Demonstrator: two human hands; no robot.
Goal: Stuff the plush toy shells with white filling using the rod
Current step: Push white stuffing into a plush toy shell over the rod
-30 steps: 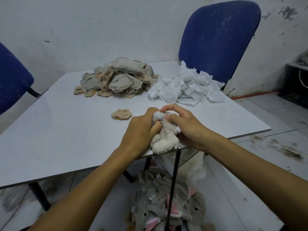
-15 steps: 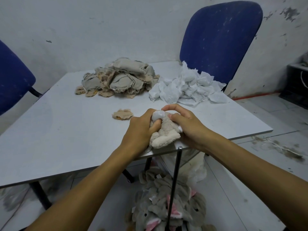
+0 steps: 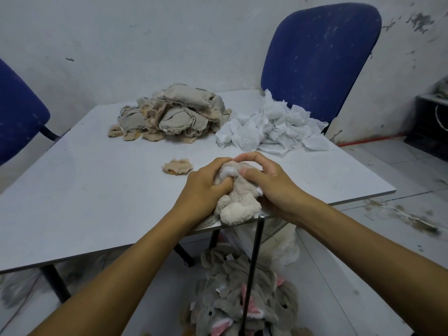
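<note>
A cream plush toy shell (image 3: 240,202) lies at the near edge of the grey table (image 3: 97,195), held from both sides. My left hand (image 3: 203,190) grips its left side, fingers curled round the fabric. My right hand (image 3: 269,183) grips the right side, thumb pressing beside a tuft of white filling (image 3: 228,172) that shows at the shell's opening. A thin dark rod (image 3: 252,270) slants down from the table edge below the toy, touched by neither hand. More white filling (image 3: 271,127) is heaped at the back right, and a pile of beige shells (image 3: 169,115) sits at the back centre.
One small beige fabric piece (image 3: 177,167) lies just left of my hands. Blue chairs stand behind the table at right (image 3: 320,52) and at far left (image 3: 19,112). Grey plush toys with pink ears (image 3: 242,299) are heaped on the floor under the table edge.
The filling tuft sits lower in the opening and less of it shows. Both hands keep their grip and have shifted slightly on the toy.
</note>
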